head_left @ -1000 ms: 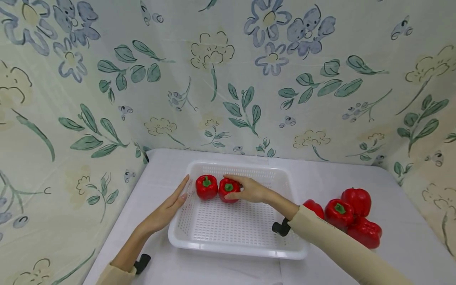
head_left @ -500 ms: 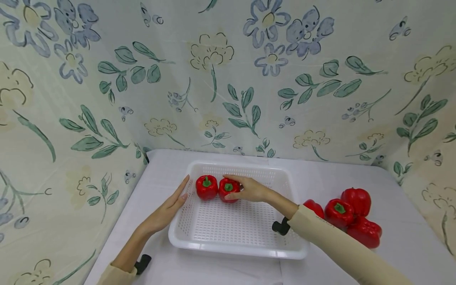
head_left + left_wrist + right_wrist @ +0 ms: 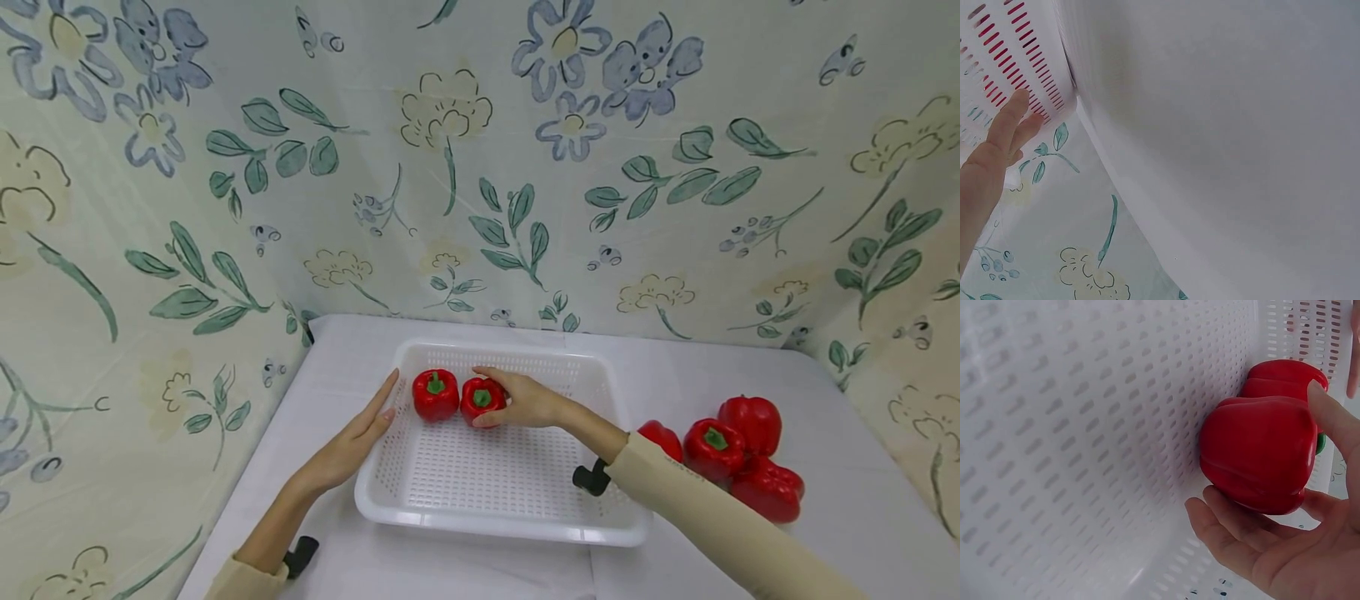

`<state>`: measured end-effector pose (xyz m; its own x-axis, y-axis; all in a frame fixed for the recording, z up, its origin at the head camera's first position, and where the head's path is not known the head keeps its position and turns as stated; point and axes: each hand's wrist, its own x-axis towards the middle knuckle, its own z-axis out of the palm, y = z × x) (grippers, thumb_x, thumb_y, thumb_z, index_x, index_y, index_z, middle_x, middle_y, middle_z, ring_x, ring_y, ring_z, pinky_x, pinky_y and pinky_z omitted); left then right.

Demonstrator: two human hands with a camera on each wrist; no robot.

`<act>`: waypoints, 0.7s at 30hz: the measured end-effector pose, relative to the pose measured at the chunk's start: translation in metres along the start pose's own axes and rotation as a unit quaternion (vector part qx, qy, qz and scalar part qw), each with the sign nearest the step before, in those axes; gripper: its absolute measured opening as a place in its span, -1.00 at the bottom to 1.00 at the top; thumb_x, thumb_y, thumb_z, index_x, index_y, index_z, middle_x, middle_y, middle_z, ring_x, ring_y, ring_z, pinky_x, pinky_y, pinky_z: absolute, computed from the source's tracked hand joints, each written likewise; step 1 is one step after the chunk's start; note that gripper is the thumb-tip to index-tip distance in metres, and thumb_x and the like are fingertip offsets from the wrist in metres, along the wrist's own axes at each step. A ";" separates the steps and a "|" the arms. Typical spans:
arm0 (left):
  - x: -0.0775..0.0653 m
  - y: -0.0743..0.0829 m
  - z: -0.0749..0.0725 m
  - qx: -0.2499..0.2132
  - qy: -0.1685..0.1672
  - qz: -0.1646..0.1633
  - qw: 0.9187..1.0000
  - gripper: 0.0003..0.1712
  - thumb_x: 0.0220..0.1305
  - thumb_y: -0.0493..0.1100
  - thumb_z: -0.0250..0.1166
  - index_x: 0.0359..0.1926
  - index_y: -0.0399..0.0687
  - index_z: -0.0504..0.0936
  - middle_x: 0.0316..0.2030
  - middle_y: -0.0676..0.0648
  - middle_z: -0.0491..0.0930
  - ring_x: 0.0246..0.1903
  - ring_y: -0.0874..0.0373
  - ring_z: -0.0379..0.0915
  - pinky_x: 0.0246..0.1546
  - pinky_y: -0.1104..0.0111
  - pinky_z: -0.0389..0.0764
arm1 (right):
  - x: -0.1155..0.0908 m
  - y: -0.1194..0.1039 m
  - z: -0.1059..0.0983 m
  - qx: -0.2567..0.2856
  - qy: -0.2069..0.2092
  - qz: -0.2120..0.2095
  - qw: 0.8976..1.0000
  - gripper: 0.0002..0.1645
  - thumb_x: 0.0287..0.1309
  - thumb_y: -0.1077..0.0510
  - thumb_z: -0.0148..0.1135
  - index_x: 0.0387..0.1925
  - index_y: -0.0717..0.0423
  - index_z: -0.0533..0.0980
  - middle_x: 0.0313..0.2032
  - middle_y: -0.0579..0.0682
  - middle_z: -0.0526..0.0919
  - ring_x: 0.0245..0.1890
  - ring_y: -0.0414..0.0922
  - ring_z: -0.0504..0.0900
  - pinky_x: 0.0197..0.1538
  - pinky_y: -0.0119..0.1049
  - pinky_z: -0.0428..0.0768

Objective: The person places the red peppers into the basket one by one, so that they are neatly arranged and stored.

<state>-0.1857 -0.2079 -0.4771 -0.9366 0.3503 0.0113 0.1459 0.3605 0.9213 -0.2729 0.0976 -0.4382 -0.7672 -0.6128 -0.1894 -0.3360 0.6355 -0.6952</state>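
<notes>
In the head view, two red bell peppers stand stem-up side by side in a white perforated plastic basket [image 3: 487,475]. My right hand [image 3: 528,400] reaches in from the right and holds the inner bell pepper [image 3: 478,400], thumb on its near side and fingers around the far side. From the right wrist view, the thumb and fingers lie about this pepper, which rests against the basket. The other bell pepper [image 3: 435,395] sits to its left. My left hand [image 3: 348,446] rests with straight fingers against the basket's left outer wall, also seen in the left wrist view.
Several more red bell peppers [image 3: 714,446] lie in a cluster on the white tabletop [image 3: 840,492], right of the basket, one partly behind my right sleeve. Floral fabric [image 3: 525,250] hangs behind and at both sides of the table.
My right thumb has dropped slightly and the fingers sit a little wider around the inner bell pepper. My left hand and the basket look unmoved.
</notes>
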 end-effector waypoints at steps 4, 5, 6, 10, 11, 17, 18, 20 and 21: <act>0.001 0.000 0.001 0.004 -0.001 0.002 1.000 -0.28 0.69 0.00 -0.18 0.69 0.29 -0.27 0.69 -0.06 -0.29 0.65 -0.28 -0.31 0.47 -0.23 0.10 | -0.001 -0.001 -0.002 -0.012 -0.003 0.008 1.000 0.11 0.15 -0.16 0.50 0.60 -0.01 0.16 0.44 0.08 0.46 0.44 0.06 0.44 0.37 0.12 0.58; 0.001 0.000 0.001 0.005 -0.001 0.001 1.000 -0.28 0.69 0.01 -0.18 0.69 0.29 -0.27 0.69 -0.06 -0.30 0.65 -0.28 -0.32 0.48 -0.22 0.08 | -0.001 -0.002 -0.003 -0.014 -0.004 0.009 1.000 0.12 0.15 -0.17 0.50 0.60 -0.01 0.15 0.44 0.08 0.46 0.44 0.06 0.44 0.37 0.13 0.58; 0.000 0.000 0.001 0.006 -0.001 0.001 1.000 -0.28 0.69 0.01 -0.18 0.69 0.28 -0.27 0.69 -0.07 -0.30 0.65 -0.28 -0.32 0.48 -0.22 0.06 | -0.002 -0.003 -0.005 -0.017 -0.006 0.010 1.000 0.13 0.16 -0.19 0.49 0.61 -0.01 0.14 0.44 0.08 0.45 0.43 0.07 0.44 0.36 0.13 0.59; -0.001 0.001 0.001 0.009 -0.001 -0.002 1.000 -0.27 0.69 0.02 -0.18 0.69 0.25 -0.26 0.69 -0.09 -0.30 0.65 -0.30 -0.34 0.48 -0.21 0.05 | -0.010 -0.009 -0.013 -0.021 -0.014 0.006 1.000 0.14 0.19 -0.21 0.45 0.62 0.00 0.10 0.44 0.12 0.43 0.38 0.12 0.48 0.30 0.13 0.64; -0.001 0.002 0.001 0.010 -0.001 -0.002 1.000 -0.27 0.69 0.02 -0.18 0.69 0.24 -0.26 0.69 -0.09 -0.30 0.64 -0.30 -0.34 0.48 -0.20 0.04 | -0.012 -0.010 -0.016 -0.019 -0.013 0.005 1.000 0.13 0.20 -0.20 0.44 0.62 0.01 0.10 0.44 0.12 0.43 0.37 0.13 0.48 0.28 0.13 0.65; -0.001 0.001 0.000 0.012 0.001 0.000 1.000 -0.28 0.69 0.01 -0.18 0.69 0.25 -0.25 0.69 -0.06 -0.29 0.66 -0.27 -0.36 0.50 -0.21 0.01 | -0.030 -0.017 -0.034 -0.028 0.006 -0.004 1.000 0.09 0.25 -0.21 0.39 0.63 -0.01 0.08 0.48 0.18 0.36 0.41 0.18 0.44 0.22 0.19 0.68; -0.001 0.001 0.000 0.012 0.002 -0.001 1.000 -0.28 0.69 0.01 -0.17 0.69 0.26 -0.25 0.69 -0.05 -0.29 0.66 -0.26 -0.36 0.50 -0.22 0.01 | -0.033 -0.018 -0.037 -0.031 0.011 -0.004 0.999 0.09 0.26 -0.22 0.38 0.63 -0.03 0.08 0.48 0.19 0.36 0.41 0.18 0.44 0.23 0.20 0.67; -0.001 0.001 0.000 0.013 0.000 -0.002 1.000 -0.27 0.69 0.03 -0.18 0.69 0.27 -0.26 0.69 -0.06 -0.30 0.66 -0.27 -0.36 0.50 -0.23 0.01 | -0.042 -0.019 -0.043 -0.032 0.023 -0.006 0.999 0.07 0.28 -0.22 0.36 0.64 -0.06 0.06 0.47 0.19 0.37 0.41 0.17 0.45 0.26 0.22 0.64; -0.001 0.001 0.000 0.012 0.000 -0.003 1.000 -0.27 0.69 0.03 -0.18 0.69 0.28 -0.26 0.69 -0.05 -0.30 0.66 -0.26 -0.36 0.50 -0.23 0.01 | -0.046 -0.019 -0.046 -0.032 0.030 -0.010 0.999 0.06 0.29 -0.21 0.35 0.64 -0.06 0.06 0.46 0.20 0.38 0.40 0.17 0.45 0.28 0.23 0.62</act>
<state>-0.1850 -0.2081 -0.4756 -0.9377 0.3475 0.0052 0.1473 0.3837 0.9117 -0.2564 0.1358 -0.3844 -0.7909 -0.5972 -0.1336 -0.3838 0.6541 -0.6518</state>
